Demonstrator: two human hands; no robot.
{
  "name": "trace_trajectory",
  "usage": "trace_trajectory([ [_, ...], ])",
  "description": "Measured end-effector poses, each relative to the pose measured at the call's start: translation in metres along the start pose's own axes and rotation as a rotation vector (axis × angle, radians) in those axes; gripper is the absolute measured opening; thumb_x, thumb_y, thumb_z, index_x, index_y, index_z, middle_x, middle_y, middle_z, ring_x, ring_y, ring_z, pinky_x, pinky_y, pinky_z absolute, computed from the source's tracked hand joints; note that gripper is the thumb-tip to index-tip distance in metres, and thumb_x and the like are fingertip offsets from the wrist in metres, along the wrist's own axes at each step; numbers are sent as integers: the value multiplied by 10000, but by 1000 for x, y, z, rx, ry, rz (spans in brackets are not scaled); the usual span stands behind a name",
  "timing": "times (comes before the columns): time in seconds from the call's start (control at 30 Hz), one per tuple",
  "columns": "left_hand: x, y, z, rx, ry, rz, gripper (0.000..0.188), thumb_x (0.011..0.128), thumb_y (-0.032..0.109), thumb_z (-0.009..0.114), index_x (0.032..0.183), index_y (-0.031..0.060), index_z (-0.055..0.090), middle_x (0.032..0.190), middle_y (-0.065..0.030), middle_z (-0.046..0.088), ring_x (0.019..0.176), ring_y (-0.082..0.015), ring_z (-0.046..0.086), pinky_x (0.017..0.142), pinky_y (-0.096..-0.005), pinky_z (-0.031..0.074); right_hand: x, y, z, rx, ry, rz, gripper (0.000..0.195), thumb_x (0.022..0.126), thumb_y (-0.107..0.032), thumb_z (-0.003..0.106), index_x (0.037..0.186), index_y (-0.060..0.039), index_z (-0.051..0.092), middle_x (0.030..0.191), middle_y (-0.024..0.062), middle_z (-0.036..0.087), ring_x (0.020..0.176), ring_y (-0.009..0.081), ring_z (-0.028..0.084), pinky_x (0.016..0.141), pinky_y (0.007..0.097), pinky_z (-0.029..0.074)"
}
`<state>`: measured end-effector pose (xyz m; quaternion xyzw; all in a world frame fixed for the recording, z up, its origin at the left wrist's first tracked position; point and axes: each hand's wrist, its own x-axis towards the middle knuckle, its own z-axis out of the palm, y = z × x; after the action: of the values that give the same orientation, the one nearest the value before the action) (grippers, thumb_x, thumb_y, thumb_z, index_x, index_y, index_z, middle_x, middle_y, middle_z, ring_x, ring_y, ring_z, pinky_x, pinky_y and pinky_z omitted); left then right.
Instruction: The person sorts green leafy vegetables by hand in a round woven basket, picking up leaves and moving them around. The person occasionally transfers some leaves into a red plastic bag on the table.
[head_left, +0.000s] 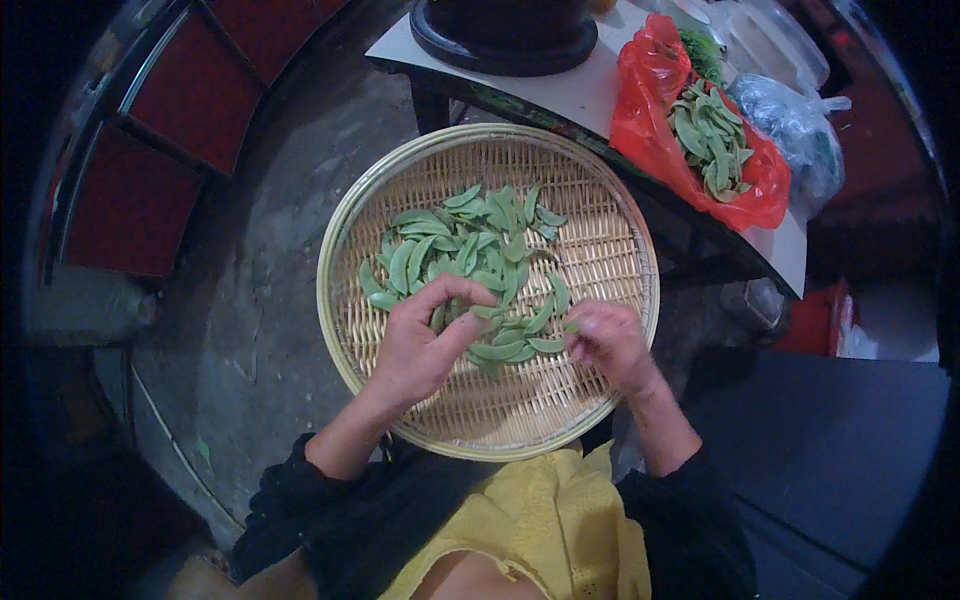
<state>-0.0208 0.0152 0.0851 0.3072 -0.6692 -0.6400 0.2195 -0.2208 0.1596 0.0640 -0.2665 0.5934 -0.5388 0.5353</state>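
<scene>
A round woven bamboo tray (600, 225) sits in front of my body, with a heap of flat green bean pods (450, 247) spread over its middle and left. My left hand (424, 341) is over the near left part of the heap, a green bean pod (487, 310) pinched between thumb and forefinger. Over the right side of the tray, my right hand (611, 341) has its fingertips closed on a small green piece (574, 325), probably part of a pod; blur hides its exact shape. Several loose pods lie between the two hands.
Beyond the tray stands a white-topped table (510, 94) bearing a dark round-based vessel (502, 34). On its right are a red plastic bag (637, 112) holding more pods and a knotted clear bag (799, 142). Dark red cabinet panels (135, 202) line the left.
</scene>
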Motion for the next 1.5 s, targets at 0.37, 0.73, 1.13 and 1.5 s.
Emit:
trace_trajectory([
  [0.37,0,5,2,-282,-24,-243,184,867,94,678,1037,51,624,902,-67,668,703,-92,576,610,-229,449,-18,-18,-109,-1254,766,-484,98,896,-111,588,938,-33,630,775,86,612,731,216,625,692,325,493],
  [0.73,-1,-10,25,-328,-36,-398,215,893,156,692,1057,51,602,847,-69,674,573,-77,530,499,-228,438,7,0,26,-634,-49,-412,173,944,-124,531,959,29,611,813,120,611,724,209,618,660,314,486],
  [1.13,-5,-7,25,50,33,257,136,862,11,620,975,74,661,876,-52,641,799,-161,616,675,-287,510,-3,19,42,667,-276,187,239,970,-252,520,992,-42,633,825,11,612,697,68,558,578,206,432],
  [1.5,5,-27,-29,-1225,-3,-301,272,994,296,493,786,128,444,618,-9,416,585,-165,450,529,-291,361,-20,-21,-83,-1212,643,-392,338,815,-120,675,1141,-89,592,1087,123,590,951,336,629,766,436,529],
])
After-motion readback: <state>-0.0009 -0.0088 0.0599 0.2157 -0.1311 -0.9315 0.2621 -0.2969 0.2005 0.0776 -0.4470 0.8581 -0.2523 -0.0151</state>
